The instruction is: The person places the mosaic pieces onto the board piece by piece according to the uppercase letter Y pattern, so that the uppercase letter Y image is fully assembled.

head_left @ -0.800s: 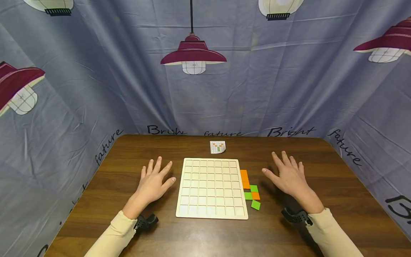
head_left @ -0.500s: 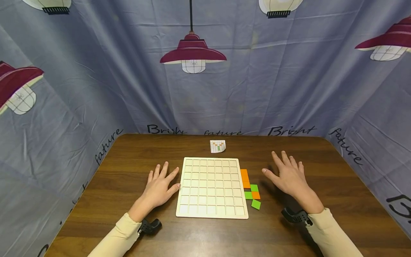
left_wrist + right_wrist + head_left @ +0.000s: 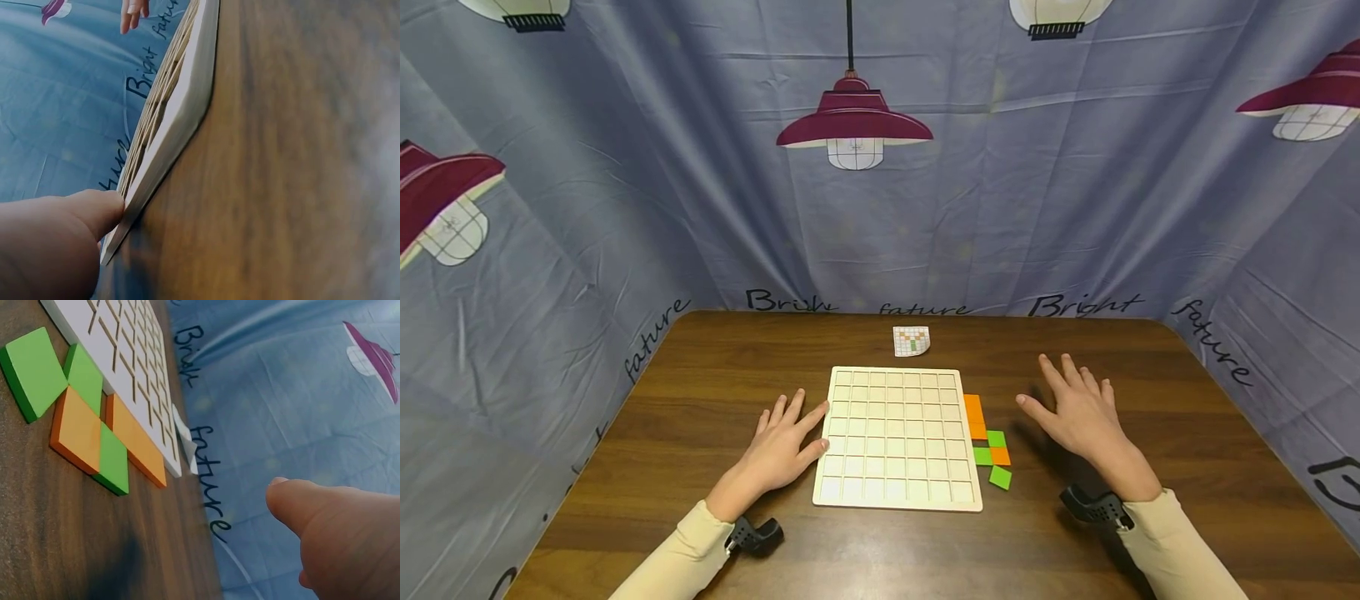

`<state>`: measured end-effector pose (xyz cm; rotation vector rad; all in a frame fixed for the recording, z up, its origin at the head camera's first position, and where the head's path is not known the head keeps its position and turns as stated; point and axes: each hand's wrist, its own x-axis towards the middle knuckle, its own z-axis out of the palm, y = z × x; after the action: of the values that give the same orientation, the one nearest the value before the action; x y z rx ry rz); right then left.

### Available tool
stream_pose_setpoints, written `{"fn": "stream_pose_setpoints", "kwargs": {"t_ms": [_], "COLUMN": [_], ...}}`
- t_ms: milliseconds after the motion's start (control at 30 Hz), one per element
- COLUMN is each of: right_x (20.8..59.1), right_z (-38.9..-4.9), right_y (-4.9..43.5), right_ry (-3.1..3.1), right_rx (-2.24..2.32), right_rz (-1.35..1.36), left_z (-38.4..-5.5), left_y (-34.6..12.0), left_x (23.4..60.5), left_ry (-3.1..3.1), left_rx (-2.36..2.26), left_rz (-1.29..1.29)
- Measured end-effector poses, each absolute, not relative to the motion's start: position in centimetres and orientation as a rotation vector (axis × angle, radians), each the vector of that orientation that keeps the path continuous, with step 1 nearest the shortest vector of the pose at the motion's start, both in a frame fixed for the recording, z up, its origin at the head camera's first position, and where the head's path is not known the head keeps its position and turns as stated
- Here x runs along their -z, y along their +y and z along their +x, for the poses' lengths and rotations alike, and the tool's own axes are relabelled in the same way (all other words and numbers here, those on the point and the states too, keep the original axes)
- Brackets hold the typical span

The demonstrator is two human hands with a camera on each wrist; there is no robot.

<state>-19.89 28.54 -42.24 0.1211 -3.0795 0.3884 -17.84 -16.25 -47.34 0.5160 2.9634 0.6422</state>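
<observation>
A cream grid board [image 3: 897, 437] with empty square cells lies in the middle of the brown table [image 3: 662, 400]. My left hand [image 3: 786, 446] lies flat beside it, fingers straight, fingertips touching the board's left edge [image 3: 181, 119]. Several orange and green square tiles [image 3: 988, 446] lie against the board's right edge, also seen close in the right wrist view as tiles [image 3: 87, 419]. My right hand [image 3: 1075, 408] rests flat and open on the table, right of the tiles, holding nothing.
A small pattern card [image 3: 912, 341] with coloured squares lies beyond the board. A grey-blue curtain [image 3: 880, 208] printed with lamps closes in the table on three sides. Black wrist camera mounts [image 3: 756, 535] sit at both cuffs.
My left hand has slid right across the table until its fingertips reached the board's left edge. The right hand has stayed in place.
</observation>
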Motion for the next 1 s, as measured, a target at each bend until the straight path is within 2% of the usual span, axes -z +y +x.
{"fn": "stream_pose_setpoints", "kwargs": {"t_ms": [600, 1000], "right_x": [41.9, 43.0], "right_z": [-19.5, -19.6], "right_y": [29.1, 28.3], "right_ry": [-3.076, -2.998], "right_rx": [-0.441, -0.509], "right_rz": [0.157, 0.398], "left_z": [-17.8, -17.7], "left_y": [-16.1, -16.2], "left_x": [47.7, 47.8], "left_ry": [2.951, 2.949], "left_rx": [-0.652, -0.643], "left_rz": [0.545, 0.535]}}
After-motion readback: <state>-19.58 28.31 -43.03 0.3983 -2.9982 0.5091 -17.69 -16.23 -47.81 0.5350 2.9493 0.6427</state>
